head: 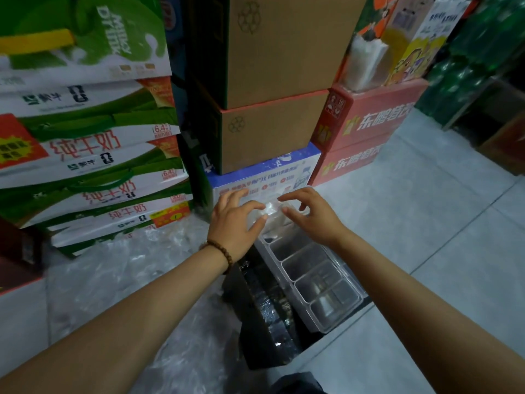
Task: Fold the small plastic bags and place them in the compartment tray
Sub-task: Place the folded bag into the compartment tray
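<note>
over compartment tray (318, 325) far end | small plastic bag (270, 209) blurred, edges unclear | left hand (235, 223) pinches it | right hand (312, 216) grip: cannot tell | far compartment holds clear plastic

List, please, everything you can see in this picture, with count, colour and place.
small plastic bag: one, clear, between the hands at the tray's far end
compartment tray: one, clear, on the black box
black box: one, black, on the floor, centre
plastic sheeting: one spread, clear, floor at left
milk cartons: several stacked, green and white, left
cardboard boxes: two stacked, brown, centre back
printed box: one, blue and white, beneath the cardboard boxes
drink cases: two stacked, red, right
bead bracelet: one, brown, left wrist
left hand: pinches the bag's left edge
right hand: pinches its right edge
</note>
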Action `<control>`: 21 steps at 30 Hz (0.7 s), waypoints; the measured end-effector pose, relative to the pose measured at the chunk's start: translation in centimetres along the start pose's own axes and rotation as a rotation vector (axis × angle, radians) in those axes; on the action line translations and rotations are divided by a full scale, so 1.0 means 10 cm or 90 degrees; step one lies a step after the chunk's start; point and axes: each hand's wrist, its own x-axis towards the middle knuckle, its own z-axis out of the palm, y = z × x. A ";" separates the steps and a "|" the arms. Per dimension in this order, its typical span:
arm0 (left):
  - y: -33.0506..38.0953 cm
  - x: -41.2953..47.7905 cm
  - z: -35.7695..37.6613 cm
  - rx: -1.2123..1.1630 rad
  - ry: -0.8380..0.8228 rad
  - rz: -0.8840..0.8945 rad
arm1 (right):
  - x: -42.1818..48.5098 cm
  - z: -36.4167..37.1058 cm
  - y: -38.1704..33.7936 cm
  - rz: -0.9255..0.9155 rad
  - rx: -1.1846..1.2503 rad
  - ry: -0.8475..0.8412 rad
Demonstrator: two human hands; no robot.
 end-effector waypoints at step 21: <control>-0.03 0.20 -0.02 0.076 0.026 -0.038 | 0.27 0.05 0.19 0.033 0.044 -0.011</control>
